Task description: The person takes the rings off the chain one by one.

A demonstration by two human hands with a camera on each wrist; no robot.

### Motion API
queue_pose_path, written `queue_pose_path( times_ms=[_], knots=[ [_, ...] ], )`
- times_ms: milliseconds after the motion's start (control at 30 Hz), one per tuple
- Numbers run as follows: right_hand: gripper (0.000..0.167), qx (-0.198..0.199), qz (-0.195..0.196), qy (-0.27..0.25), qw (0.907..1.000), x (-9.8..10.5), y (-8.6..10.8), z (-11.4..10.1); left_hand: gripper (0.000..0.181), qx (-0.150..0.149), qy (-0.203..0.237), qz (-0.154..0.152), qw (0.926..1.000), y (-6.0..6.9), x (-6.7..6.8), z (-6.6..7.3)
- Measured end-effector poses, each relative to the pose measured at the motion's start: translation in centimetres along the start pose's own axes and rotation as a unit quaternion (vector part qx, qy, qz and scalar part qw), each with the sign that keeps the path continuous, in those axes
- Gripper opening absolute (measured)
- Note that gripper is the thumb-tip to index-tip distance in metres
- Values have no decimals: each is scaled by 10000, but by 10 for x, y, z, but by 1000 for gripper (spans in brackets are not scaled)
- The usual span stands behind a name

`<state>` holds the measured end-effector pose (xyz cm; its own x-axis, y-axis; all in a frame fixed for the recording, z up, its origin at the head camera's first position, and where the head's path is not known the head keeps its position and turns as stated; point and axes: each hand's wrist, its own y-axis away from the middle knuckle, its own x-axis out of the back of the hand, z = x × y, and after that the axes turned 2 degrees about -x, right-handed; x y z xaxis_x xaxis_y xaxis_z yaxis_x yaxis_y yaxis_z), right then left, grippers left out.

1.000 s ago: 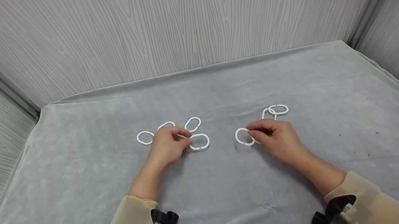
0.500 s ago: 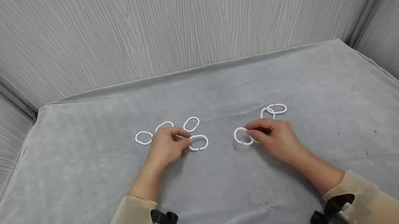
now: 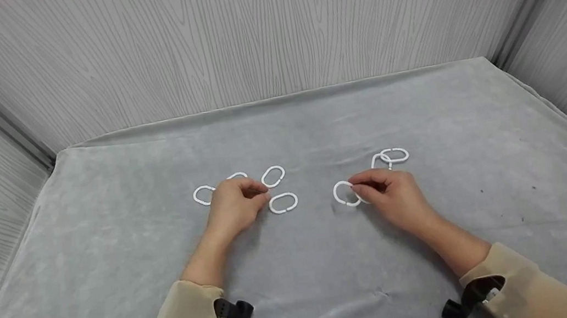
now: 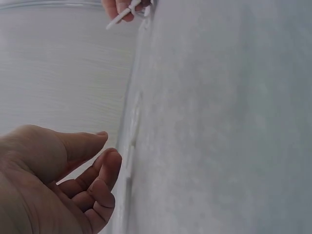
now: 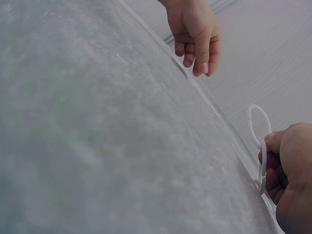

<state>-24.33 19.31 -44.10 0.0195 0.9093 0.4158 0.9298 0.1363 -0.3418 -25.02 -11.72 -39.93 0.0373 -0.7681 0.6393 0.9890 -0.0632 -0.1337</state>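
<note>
My right hand pinches a white plastic chain link between thumb and fingertips. In the right wrist view, another link is joined to that held link. Two more white links, hooked together, lie just beyond the right hand, the nearer link partly hidden by it. My left hand hovers over the cloth, and the left wrist view shows its thumb and fingers apart with nothing between them. Just right of its fingertips, a loose white link lies flat on the cloth.
Loose links lie behind and beside the left hand: one link at its far side, one to its left, and one partly covered. Grey cloth covers the table. Wood-patterned panels stand behind and at both sides.
My left fingers have let go of the white link and drawn back slightly to the left. That link now lies on the cloth, turned a little. My right hand holds still.
</note>
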Motion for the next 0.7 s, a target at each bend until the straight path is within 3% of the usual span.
queue_pose_path(
  times_ms=[133, 400, 700],
  knots=[
    [14, 42, -8, 88, 10000, 0, 0, -2, 5, -90, 254, -5, 9996, 4, -2, 14],
    [14, -117, -149, 269, 9995, 2, 2, -2, 11, -142, 1146, -483, 9921, 10, -23, 42],
    [14, 58, -174, 218, 9996, 1, 0, -4, 16, -331, 1601, -818, 9831, 13, -45, 51]
  ],
)
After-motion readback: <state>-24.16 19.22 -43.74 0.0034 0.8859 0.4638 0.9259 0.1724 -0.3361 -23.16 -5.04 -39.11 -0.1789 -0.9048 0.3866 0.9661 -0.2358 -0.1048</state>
